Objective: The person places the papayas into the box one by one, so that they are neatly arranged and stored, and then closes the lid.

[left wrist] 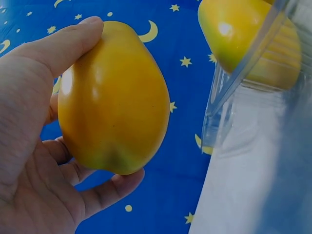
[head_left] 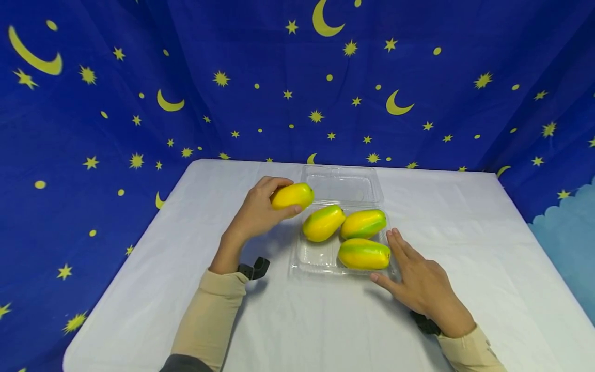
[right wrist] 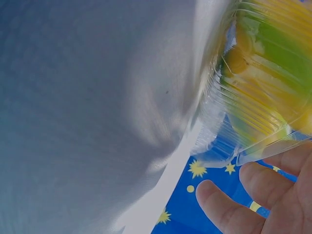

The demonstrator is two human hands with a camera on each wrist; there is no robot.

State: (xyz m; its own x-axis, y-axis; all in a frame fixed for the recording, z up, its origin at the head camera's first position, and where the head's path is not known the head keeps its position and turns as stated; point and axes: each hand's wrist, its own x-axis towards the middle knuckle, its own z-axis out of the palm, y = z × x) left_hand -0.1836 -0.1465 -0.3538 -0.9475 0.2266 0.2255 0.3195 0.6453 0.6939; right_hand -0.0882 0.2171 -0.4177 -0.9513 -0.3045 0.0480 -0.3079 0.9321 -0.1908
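Observation:
My left hand (head_left: 257, 209) grips a glossy yellow papaya (head_left: 294, 196) between thumb and fingers, up beside the left edge of a clear plastic clamshell box (head_left: 316, 257). The left wrist view shows this papaya (left wrist: 114, 97) large, its blunt end toward the camera. Three yellow-green papayas lie in the box's near half: one at upper left (head_left: 323, 223), one at upper right (head_left: 363, 224), one at lower right (head_left: 364, 253). At the box's right side is my right hand (head_left: 420, 281), fingers extended, fingertips right at the rim. It holds nothing.
The box's open lid (head_left: 341, 187) lies flat behind its base. A white cloth covers the table (head_left: 465, 232). Behind it hangs a blue curtain (head_left: 260, 51) with yellow moons and stars. A light-blue scalloped patch (head_left: 569, 243) shows on the curtain at far right.

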